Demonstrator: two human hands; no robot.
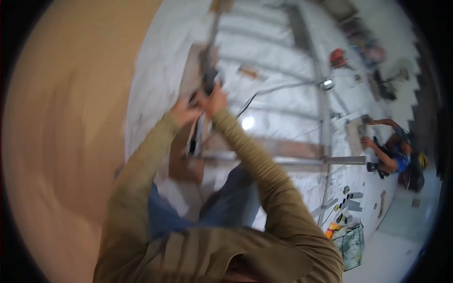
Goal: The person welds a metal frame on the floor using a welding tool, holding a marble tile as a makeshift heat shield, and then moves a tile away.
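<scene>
Both of my hands are together at the left rail of a grey metal frame [325, 122] with several crossbars. My right hand [216, 100] is closed around a dark hand-held tool [209, 80], too blurred to name more exactly. Just left of it, my left hand [185, 111] is curled in against the tool's near end; its fingertips are partly hidden. Under the rail lies a brown board [189, 70]. A black-and-silver bar-shaped piece [194, 141] lies along the rail just below my hands.
A tan wall or panel [71, 118] fills the left side. Inside the frame are a dark cable [247, 104] and an orange-handled item [248, 71]. At the right another person [396, 151] crouches, hands on a board [355, 134]. Hand tools [349, 205] and a green bag [353, 245] lie lower right.
</scene>
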